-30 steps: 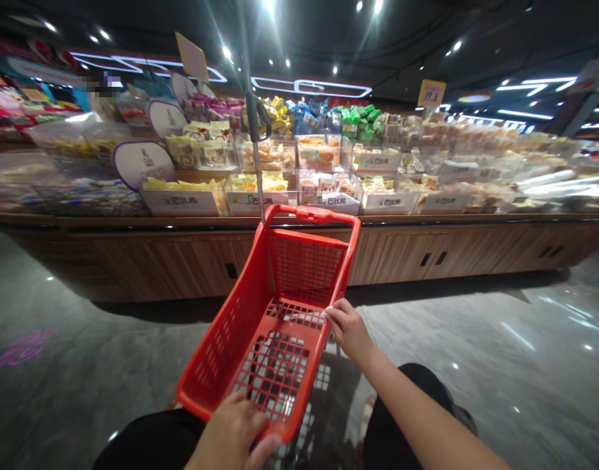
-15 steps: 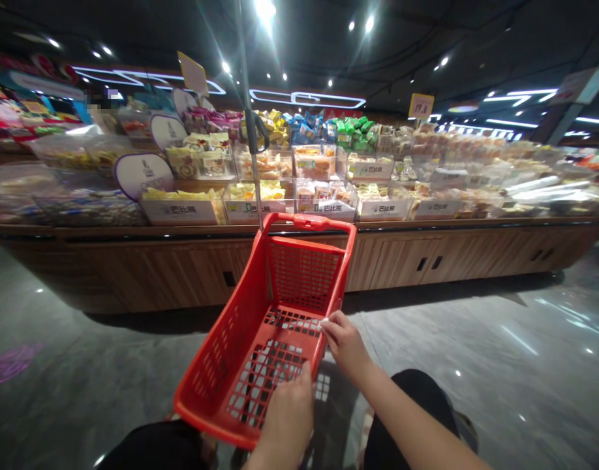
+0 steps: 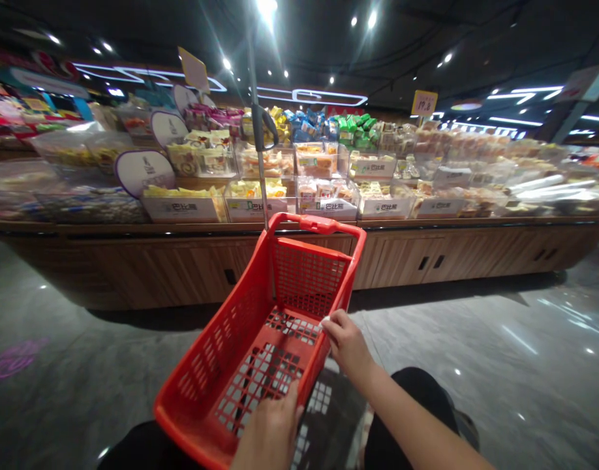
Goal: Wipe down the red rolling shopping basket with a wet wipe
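A red plastic shopping cart [image 3: 307, 360] with a grid-patterned basket stands in front of me, its handle [image 3: 319, 224] at the far end. The basket holds nothing. My left hand [image 3: 269, 421] is closed over the near part of the cart's right rim, thumb on the inner side. Further along the same rim my right hand [image 3: 347, 341] is closed in a pinch. A small white wad [image 3: 325, 322] shows at its fingertips, touching the rim; its material is unclear. A pole with a dark grey hook-shaped grip [image 3: 263, 128] rises from the cart's far left corner.
A long wooden display counter [image 3: 182, 261] runs across the view behind the cart. Clear bins of packaged snacks [image 3: 323, 189] stand on it, with green packets [image 3: 355, 128] and price signs [image 3: 423, 103] higher up. Grey shiny floor [image 3: 476, 346] surrounds the cart.
The cart has turned slightly, its far end shifting right and its near end left and closer. My left hand has moved left and down with the rim. My right hand has barely moved.
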A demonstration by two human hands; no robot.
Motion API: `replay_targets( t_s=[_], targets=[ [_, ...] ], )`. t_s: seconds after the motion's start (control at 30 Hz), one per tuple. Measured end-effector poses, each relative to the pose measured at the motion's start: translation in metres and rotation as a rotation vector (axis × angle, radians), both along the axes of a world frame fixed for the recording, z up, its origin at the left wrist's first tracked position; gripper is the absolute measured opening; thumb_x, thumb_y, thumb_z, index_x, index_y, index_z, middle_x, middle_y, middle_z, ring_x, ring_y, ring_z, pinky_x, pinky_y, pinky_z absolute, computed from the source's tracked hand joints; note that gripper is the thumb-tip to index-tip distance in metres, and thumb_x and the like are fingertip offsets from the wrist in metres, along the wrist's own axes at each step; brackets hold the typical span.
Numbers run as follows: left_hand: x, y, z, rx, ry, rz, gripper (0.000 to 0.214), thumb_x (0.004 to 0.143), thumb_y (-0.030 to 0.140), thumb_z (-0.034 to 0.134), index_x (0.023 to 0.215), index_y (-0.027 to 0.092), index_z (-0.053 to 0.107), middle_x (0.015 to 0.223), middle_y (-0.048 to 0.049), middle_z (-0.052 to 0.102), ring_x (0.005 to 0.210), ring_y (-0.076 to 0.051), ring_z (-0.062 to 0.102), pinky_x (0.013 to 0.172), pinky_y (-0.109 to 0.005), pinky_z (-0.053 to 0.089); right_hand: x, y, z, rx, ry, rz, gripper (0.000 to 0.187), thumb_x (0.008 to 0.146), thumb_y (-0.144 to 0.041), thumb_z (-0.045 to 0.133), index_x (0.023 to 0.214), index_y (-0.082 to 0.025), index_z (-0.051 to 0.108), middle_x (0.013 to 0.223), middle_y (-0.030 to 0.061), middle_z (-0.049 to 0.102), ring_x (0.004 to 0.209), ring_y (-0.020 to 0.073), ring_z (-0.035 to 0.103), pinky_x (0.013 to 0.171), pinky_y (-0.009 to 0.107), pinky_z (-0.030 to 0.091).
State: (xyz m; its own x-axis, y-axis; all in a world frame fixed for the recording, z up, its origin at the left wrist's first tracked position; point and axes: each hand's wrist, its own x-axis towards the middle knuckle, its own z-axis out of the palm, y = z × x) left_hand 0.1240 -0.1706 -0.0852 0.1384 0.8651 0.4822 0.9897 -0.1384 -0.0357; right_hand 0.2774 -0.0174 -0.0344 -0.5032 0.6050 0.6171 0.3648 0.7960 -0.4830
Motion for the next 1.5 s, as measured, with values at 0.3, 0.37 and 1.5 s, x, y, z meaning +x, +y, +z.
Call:
replay_targets(
  t_s=[0.3, 0.37, 1.5],
  targets=[
    [-0.006, -0.003, 0.007, 0.065, 0.037, -0.111, 0.032, 0.095, 0.019, 0.026, 0.11, 0.009, 0.052, 0.059, 0.0009, 0.064, 0.051, -0.013, 0.061, 0.056, -0.027, 0.049, 0.007, -0.037, -0.008, -0.048, -0.039, 0.121, 0.024, 0.088, -0.009, 0.043, 0.099, -0.019, 0.062, 0.09, 0.0059, 0.052, 0.08, 0.0168, 0.052, 0.072, 0.028, 0.048],
    [-0.008, -0.003, 0.01, 0.038, 0.029, -0.106, 0.032, 0.094, 0.018, 0.027, 0.111, 0.01, 0.053, 0.06, 0.0005, 0.065, 0.053, -0.013, 0.062, 0.057, -0.027, 0.049, 0.011, -0.019, -0.005, -0.056, -0.016, 0.051, 0.025, 0.088, -0.008, 0.044, 0.098, -0.019, 0.064, 0.09, 0.006, 0.051, 0.081, 0.0173, 0.053, 0.074, 0.029, 0.048],
    [-0.041, -0.002, 0.024, 0.015, -0.126, -0.184, 0.025, 0.093, 0.03, 0.038, 0.107, 0.022, 0.057, 0.069, 0.0021, 0.069, 0.063, -0.013, 0.064, 0.057, -0.021, 0.05, 0.018, 0.023, 0.014, 0.011, -0.052, -0.146, 0.026, 0.084, -0.004, 0.046, 0.094, -0.019, 0.065, 0.091, 0.0055, 0.052, 0.081, 0.0173, 0.053, 0.075, 0.03, 0.048]
  ],
)
